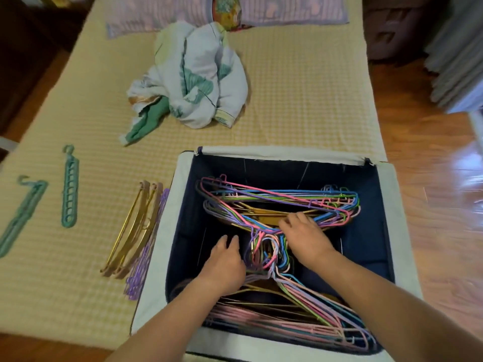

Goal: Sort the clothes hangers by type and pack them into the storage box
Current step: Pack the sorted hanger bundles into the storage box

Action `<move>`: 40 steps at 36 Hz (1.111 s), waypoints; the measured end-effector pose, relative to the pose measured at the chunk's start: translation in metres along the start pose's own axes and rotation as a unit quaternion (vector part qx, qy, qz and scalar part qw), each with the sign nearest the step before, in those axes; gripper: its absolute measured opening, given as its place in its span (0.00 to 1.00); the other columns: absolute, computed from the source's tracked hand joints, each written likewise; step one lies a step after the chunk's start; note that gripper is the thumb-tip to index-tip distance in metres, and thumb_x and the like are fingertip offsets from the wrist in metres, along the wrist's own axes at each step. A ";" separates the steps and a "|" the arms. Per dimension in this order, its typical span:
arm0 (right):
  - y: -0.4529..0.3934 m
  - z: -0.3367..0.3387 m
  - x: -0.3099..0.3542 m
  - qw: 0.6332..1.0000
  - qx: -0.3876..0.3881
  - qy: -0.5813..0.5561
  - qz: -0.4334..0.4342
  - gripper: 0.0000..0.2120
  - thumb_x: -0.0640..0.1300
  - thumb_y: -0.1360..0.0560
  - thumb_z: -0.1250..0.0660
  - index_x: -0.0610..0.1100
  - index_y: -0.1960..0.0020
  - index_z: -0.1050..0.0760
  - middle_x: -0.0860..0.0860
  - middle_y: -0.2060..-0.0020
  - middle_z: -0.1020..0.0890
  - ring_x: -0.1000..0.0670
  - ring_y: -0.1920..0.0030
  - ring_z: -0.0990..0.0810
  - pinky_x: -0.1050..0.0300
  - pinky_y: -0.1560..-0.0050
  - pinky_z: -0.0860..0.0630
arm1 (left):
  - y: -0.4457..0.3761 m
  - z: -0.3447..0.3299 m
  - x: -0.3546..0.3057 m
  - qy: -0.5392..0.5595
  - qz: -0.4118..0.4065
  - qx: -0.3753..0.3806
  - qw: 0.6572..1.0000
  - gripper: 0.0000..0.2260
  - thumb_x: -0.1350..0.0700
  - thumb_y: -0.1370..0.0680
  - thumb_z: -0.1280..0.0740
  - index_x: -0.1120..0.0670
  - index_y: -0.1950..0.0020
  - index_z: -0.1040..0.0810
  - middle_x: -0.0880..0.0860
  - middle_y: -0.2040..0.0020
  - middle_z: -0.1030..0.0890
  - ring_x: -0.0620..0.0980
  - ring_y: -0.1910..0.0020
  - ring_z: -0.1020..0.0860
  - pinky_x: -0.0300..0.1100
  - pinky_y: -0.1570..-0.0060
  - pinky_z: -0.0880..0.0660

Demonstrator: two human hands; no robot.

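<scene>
A dark blue storage box (371, 231) with a pale rim stands open at the mattress edge. Inside lie two bundles of coloured wire hangers: a far bundle (274, 199) and a near bundle (300, 322), their hooks meeting in the middle. My right hand (303, 236) lies flat with straight fingers on the far bundle near its hooks. My left hand (224, 265) reaches into the box beside the hooks, fingers relaxed, gripping nothing visible. Outside the box, on the mattress, lie gold hangers (133, 226), purple plastic hangers (146, 257) and two teal multi-hole hangers (70, 186) (21, 212).
A crumpled white and green cloth (193, 79) lies in the middle of the yellow checked mattress (300, 87). Pillows (287, 9) sit at the far end. Wooden floor (431, 178) runs along the right, with grey fabric (454, 53) at the far right.
</scene>
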State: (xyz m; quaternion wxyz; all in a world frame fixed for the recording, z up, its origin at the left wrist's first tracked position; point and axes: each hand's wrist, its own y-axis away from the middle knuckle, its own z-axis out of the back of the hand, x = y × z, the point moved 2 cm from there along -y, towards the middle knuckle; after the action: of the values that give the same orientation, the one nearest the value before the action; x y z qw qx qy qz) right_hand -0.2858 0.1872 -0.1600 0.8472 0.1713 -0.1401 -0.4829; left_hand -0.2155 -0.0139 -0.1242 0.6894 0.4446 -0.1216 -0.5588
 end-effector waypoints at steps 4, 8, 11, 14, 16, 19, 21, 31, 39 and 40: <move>0.006 0.006 -0.011 0.996 0.041 0.082 0.009 0.25 0.37 0.23 0.34 0.44 0.27 0.35 0.43 0.32 0.29 0.41 0.32 0.31 0.46 0.38 0.27 | 0.057 0.006 -0.005 0.064 -0.054 -0.080 0.993 0.24 0.53 0.15 0.40 0.51 0.18 0.39 0.48 0.20 0.40 0.49 0.23 0.35 0.40 0.25 0.38; -0.006 0.010 -0.021 0.991 0.045 0.129 0.009 0.15 0.38 0.19 0.42 0.43 0.33 0.29 0.44 0.38 0.23 0.42 0.39 0.22 0.48 0.45 0.23 | 0.096 0.009 0.020 0.032 -0.050 -0.197 0.979 0.21 0.52 0.15 0.39 0.46 0.21 0.34 0.42 0.24 0.36 0.44 0.29 0.30 0.40 0.29 0.31; -0.014 0.009 -0.020 0.987 0.037 0.159 -0.002 0.15 0.39 0.18 0.42 0.44 0.34 0.26 0.45 0.40 0.21 0.43 0.41 0.20 0.49 0.45 0.22 | 0.117 0.009 0.047 0.003 -0.049 -0.281 0.958 0.19 0.57 0.17 0.37 0.49 0.25 0.28 0.46 0.29 0.30 0.46 0.31 0.29 0.40 0.30 0.32; -0.019 0.009 -0.012 0.984 0.052 0.170 -0.023 0.15 0.39 0.19 0.40 0.45 0.33 0.25 0.46 0.39 0.21 0.43 0.40 0.20 0.49 0.44 0.21 | 0.136 0.003 0.072 0.013 -0.019 -0.304 0.952 0.20 0.59 0.18 0.37 0.50 0.26 0.27 0.47 0.29 0.30 0.46 0.28 0.33 0.39 0.28 0.36; -0.016 0.013 -0.006 0.984 0.063 0.157 -0.051 0.16 0.40 0.18 0.41 0.44 0.31 0.28 0.45 0.37 0.23 0.43 0.37 0.23 0.48 0.42 0.22 | 0.145 -0.004 0.087 0.018 -0.014 -0.301 0.953 0.20 0.59 0.18 0.36 0.50 0.26 0.27 0.48 0.28 0.31 0.47 0.27 0.35 0.38 0.27 0.38; -0.003 0.030 0.014 0.985 0.062 0.134 -0.094 0.19 0.40 0.19 0.39 0.43 0.29 0.34 0.43 0.33 0.27 0.40 0.32 0.29 0.46 0.41 0.24 | 0.159 -0.006 0.108 0.052 -0.012 -0.286 0.957 0.21 0.59 0.18 0.37 0.48 0.25 0.29 0.47 0.26 0.34 0.45 0.26 0.38 0.34 0.29 0.44; 0.008 0.051 0.036 0.989 0.043 0.095 -0.105 0.20 0.40 0.21 0.36 0.44 0.30 0.33 0.42 0.34 0.27 0.40 0.33 0.29 0.46 0.40 0.25 | 0.166 -0.004 0.121 0.086 -0.007 -0.274 0.958 0.21 0.58 0.17 0.38 0.48 0.24 0.30 0.45 0.27 0.35 0.44 0.25 0.39 0.34 0.29 0.44; 0.022 0.170 0.298 0.963 -0.247 -0.087 0.068 0.08 0.40 0.21 0.39 0.44 0.46 0.22 0.46 0.52 0.20 0.42 0.51 0.21 0.49 0.57 0.26 | 0.230 0.038 0.263 0.243 0.007 -0.247 0.938 0.14 0.56 0.17 0.36 0.49 0.31 0.23 0.43 0.37 0.26 0.42 0.36 0.28 0.31 0.43 0.35; -0.008 0.097 0.522 0.985 -0.069 -0.149 0.051 0.09 0.41 0.24 0.41 0.45 0.52 0.22 0.42 0.52 0.17 0.38 0.50 0.18 0.51 0.57 0.25 | 0.329 0.019 0.481 0.284 0.121 -0.161 0.937 0.14 0.52 0.17 0.36 0.50 0.33 0.22 0.48 0.35 0.19 0.48 0.38 0.21 0.41 0.42 0.26; -0.010 0.089 0.537 0.988 -0.051 -0.143 0.039 0.09 0.42 0.23 0.41 0.44 0.51 0.21 0.41 0.51 0.17 0.38 0.49 0.18 0.51 0.57 0.26 | 0.342 0.022 0.502 0.285 0.129 -0.170 0.934 0.13 0.52 0.17 0.37 0.50 0.32 0.22 0.47 0.35 0.20 0.47 0.37 0.22 0.40 0.41 0.27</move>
State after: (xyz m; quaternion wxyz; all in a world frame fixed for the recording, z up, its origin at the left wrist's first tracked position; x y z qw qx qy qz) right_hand -0.0635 -0.2963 -0.0456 0.8441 0.0511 -0.2417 -0.4759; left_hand 0.1700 -0.4723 -0.0202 0.8266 0.4418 0.1205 -0.3272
